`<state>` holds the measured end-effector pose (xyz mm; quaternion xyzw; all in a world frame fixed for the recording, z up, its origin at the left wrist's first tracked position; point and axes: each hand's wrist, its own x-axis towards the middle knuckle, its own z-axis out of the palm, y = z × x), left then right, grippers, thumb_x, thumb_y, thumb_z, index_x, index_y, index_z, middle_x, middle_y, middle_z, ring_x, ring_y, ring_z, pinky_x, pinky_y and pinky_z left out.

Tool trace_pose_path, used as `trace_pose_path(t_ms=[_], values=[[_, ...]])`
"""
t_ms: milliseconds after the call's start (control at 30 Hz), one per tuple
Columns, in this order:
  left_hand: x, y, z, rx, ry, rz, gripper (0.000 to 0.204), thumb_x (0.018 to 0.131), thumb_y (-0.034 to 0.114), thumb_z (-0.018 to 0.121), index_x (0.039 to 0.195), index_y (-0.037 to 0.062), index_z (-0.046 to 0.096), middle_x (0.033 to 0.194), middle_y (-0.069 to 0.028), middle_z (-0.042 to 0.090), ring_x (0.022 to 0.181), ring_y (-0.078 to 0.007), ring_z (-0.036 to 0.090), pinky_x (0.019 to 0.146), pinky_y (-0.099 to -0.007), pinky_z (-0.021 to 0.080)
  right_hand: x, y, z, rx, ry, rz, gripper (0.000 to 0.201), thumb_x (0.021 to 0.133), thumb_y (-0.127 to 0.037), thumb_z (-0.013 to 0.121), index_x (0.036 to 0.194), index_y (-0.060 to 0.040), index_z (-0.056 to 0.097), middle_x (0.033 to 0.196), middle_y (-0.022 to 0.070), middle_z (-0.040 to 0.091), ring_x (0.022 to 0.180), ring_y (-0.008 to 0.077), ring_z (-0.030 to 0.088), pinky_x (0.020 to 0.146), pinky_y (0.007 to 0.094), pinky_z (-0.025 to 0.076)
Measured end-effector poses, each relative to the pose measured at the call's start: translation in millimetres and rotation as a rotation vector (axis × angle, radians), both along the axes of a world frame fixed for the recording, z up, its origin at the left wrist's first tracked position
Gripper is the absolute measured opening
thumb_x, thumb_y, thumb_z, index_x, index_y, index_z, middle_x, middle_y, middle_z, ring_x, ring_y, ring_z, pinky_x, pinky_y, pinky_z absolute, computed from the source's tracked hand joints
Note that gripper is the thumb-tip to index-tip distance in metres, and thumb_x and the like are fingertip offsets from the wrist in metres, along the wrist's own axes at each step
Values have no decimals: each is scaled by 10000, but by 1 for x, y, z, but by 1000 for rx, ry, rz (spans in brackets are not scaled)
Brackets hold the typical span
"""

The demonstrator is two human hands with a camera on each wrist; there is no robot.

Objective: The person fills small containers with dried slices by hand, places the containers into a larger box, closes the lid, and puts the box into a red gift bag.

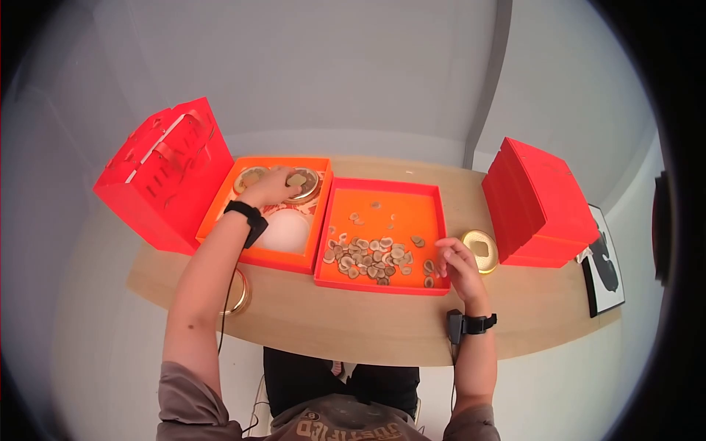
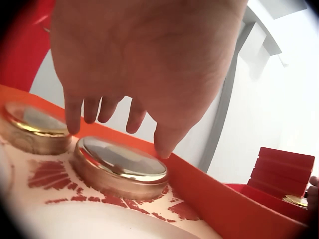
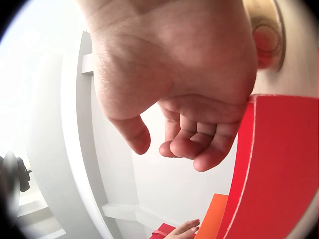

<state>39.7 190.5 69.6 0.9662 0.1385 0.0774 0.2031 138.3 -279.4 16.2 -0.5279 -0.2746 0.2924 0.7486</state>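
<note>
The round tin (image 2: 119,180) is rimmed in glossy metal, the shallow tray (image 1: 421,202) looks matt card, the table (image 1: 353,323) smooth wood.

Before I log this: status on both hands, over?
Left hand over round gold-rimmed container, fingers extended. Right hand empty beside square red-walled tray. No obstruction visible.

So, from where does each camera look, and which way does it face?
Head: worn on the head, facing forward and down at the table; forearms, left hand, right hand and shirt show.
Left wrist: worn there, looking past the left palm to a gold-rimmed container; some right fingers show at the right edge.
Right wrist: worn there, facing past the right palm and curled fingers, a red tray beside; left fingers show at the bottom.
Head and left wrist both show the left hand at that container.
</note>
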Motion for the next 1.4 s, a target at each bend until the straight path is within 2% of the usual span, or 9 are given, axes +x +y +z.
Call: trace_pose_path(t_ms=[300,533,733,933,1033,1133,1233,1333,1400], values=[[-165,-39,58,135,-6,-53,647,928,363,700,1444,36,487,1477,-226,482,1388,-397,442,1134,-442,396,3,2,-6,26,-28,-11,261,1035,-212,566,1214,-25,596,741,5,502,646,100,494,649,279,473],[-269,-60,-4,59,168,122,891,797,450,817,1496,49,437,1568,-313,343,1456,-446,353,1182,-479,346,1,0,-5,-13,-54,-27,269,1040,-233,558,1209,-27,595,752,-4,474,648,96,472,656,273,453],[-284,-64,-57,89,35,172,983,713,452,875,1497,66,424,1557,-300,333,1453,-466,318,1176,-506,345,0,2,1,16,-63,0,253,1045,-198,540,1214,-18,596,755,9,493,667,107,491,669,285,474],[-267,-89,-45,26,-49,143,917,687,329,877,1457,67,453,1491,-248,401,1391,-444,382,1147,-487,392,4,-9,-9,-35,-69,-104,279,1038,-218,588,1245,-36,625,791,-17,544,715,85,527,672,253,467],[-263,-105,-38,-106,-152,102,913,662,273,882,1445,65,461,1502,-235,399,1389,-436,397,1148,-486,393,-24,-1,24,-200,-154,-105,252,1039,-213,599,1248,-81,645,831,-18,579,807,74,575,715,250,505],[-259,-137,-20,-121,-269,-15,972,637,291,896,1466,70,440,1511,-237,393,1383,-439,410,1136,-514,395,-75,12,45,-290,-193,-78,260,1026,-206,626,1258,-91,633,1047,9,658,966,100,623,817,269,538],[-243,-179,2,-153,-292,-203,1031,621,352,907,1488,87,416,1525,-242,372,1386,-454,400,1123,-550,392,-120,27,12,-249,-279,202,501,1062,-269,574,1498,-87,407,1229,57,612,1069,137,598,894,310,531],[-224,-209,2,-155,-280,-340,1059,614,414,909,1497,108,410,1539,-243,355,1387,-470,391,1115,-573,383,-162,35,9,-195,-39,322,654,1080,-385,517,1602,-109,237,1443,106,506,1266,196,541,992,362,521],[-211,-225,2,-170,-282,-388,1058,618,420,911,1498,114,410,1542,-243,350,1383,-477,390,1113,-578,381,-182,38,-1,-7,486,378,706,1093,-478,419,1632,-108,152,1580,128,387,1439,246,415,1127,430,444]])
